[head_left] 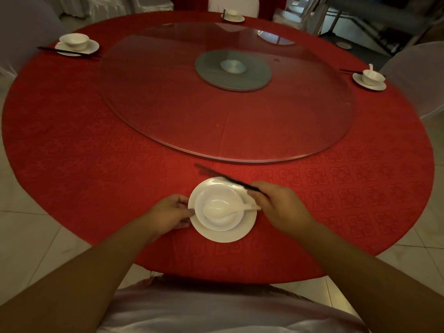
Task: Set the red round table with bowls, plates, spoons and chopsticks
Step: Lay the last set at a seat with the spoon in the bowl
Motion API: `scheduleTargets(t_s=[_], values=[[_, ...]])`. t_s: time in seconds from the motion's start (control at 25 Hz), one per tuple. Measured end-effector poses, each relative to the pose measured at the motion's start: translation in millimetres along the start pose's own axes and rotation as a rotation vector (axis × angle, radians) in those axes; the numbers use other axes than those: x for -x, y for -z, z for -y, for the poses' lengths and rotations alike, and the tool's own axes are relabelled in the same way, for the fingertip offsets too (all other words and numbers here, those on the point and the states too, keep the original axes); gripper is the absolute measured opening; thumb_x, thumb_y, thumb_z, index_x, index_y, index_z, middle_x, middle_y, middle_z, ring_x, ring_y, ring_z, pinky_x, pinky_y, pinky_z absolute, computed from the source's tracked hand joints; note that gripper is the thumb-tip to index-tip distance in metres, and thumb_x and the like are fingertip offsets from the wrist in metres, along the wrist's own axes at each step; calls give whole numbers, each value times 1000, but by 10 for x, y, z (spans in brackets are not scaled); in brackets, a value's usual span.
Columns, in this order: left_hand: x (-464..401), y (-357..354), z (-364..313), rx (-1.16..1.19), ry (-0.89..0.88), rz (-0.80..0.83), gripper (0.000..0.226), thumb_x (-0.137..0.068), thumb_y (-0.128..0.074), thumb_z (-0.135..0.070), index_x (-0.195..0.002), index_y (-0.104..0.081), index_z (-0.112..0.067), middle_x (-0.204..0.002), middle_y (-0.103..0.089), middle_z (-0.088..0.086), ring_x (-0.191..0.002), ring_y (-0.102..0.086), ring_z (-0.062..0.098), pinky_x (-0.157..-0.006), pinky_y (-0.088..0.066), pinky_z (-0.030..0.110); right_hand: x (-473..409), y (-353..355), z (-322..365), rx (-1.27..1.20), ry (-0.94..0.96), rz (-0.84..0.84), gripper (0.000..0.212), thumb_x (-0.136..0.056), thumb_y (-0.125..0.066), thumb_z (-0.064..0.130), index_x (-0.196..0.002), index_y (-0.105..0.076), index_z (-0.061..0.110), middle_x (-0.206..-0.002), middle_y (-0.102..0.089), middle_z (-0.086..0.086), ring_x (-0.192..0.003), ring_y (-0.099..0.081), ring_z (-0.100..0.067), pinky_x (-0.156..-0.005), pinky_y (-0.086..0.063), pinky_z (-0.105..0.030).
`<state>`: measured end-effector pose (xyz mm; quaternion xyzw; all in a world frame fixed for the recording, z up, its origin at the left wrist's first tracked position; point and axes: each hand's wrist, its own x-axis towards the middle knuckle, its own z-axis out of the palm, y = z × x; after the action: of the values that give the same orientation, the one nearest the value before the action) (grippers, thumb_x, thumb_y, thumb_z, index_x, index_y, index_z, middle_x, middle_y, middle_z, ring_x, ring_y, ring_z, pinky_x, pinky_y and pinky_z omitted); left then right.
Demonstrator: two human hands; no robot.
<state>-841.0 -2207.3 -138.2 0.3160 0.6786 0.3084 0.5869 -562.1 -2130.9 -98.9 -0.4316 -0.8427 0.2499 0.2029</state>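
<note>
On the near side of the red round table [96, 164] lies a white plate [223, 234] with a white bowl [217, 195] on it. A white spoon [216, 210] rests in the bowl, its handle pointing right. My left hand [168, 215] grips the plate's left rim. My right hand [278, 205] holds dark chopsticks [216, 174], blurred, slanting up-left over the plate's far edge.
A glass lazy Susan [168, 104] covers the table's middle. Three more place settings stand at the far left [77, 44], the far side [233, 15] and the right [370, 79]. White-covered chairs [413, 75] ring the table; one chair back [216, 306] is right before me.
</note>
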Motion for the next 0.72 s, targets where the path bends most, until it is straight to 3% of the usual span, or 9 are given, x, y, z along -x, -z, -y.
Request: scheduleTargets(t_s=[0.08, 0.16, 0.28, 0.36, 0.44, 0.56, 0.64, 0.72], values=[[-1, -17, -15, -3, 21, -18, 31, -89, -76, -21, -116, -64, -15, -109, -74, 10, -100, -73, 21, -83, -61, 33, 12, 37, 17, -206, -159, -104, 18, -100, -51, 41, -105, -66, 33, -79, -69, 17, -69, -62, 1, -61, -47, -18], [-5, -37, -25, -15, 24, -48, 29, -88, -76, -21, -114, -64, -15, -109, -73, 12, -100, -73, 24, -84, -62, 36, -3, 65, 24, -319, -306, -155, 23, -101, -52, 39, -98, -67, 22, -76, -66, 6, -64, -59, -5, -60, -45, -21], [-11, -94, -24, -62, 19, -106, 30, -88, -75, -17, -115, -62, -13, -107, -72, 13, -97, -73, 28, -79, -63, 36, 40, 111, 83, -446, -534, -134, 32, -96, -59, 40, -77, -55, 15, -60, -48, 4, -49, -43, -7, -51, -38, -27], [-8, -131, -35, -83, 22, -173, 29, -88, -72, -18, -114, -60, -15, -104, -71, 11, -92, -73, 28, -75, -63, 37, 127, 116, 172, -528, -651, -39, 32, -87, -69, 45, -79, -62, 15, -60, -52, 5, -46, -47, -3, -44, -39, -21], [10, -138, -85, -145, -43, -283, 22, -88, -65, -23, -110, -62, -20, -101, -71, 4, -89, -71, 25, -76, -60, 40, 226, 59, 288, -620, -691, 114, 38, -81, -78, 42, -85, -68, 6, -62, -67, 8, -45, -57, 3, -40, -41, -12], [51, -141, -204, -185, -192, -344, 15, -86, -62, -25, -96, -73, -24, -88, -75, -4, -82, -70, 17, -77, -57, 39, 299, -37, 378, -632, -710, 233, 28, -74, -87, 23, -76, -61, 12, -69, -72, 9, -55, -65, 3, -42, -43, -10], [78, -202, -249, -155, -182, -308, 20, -84, -67, -14, -102, -75, -17, -78, -76, 3, -68, -70, 19, -76, -61, 41, 304, -51, 378, -585, -724, 232, 27, -73, -86, 13, -81, -61, 14, -80, -71, 1, -63, -64, -4, -43, -43, -12], [94, -268, -266, -158, -137, -280, 33, -82, -66, -1, -113, -72, -11, -80, -75, 13, -66, -69, 22, -79, -63, 45, 298, -39, 342, -583, -741, 204, 25, -74, -84, 10, -86, -63, 13, -81, -68, -1, -58, -58, -3, -39, -39, -11]])
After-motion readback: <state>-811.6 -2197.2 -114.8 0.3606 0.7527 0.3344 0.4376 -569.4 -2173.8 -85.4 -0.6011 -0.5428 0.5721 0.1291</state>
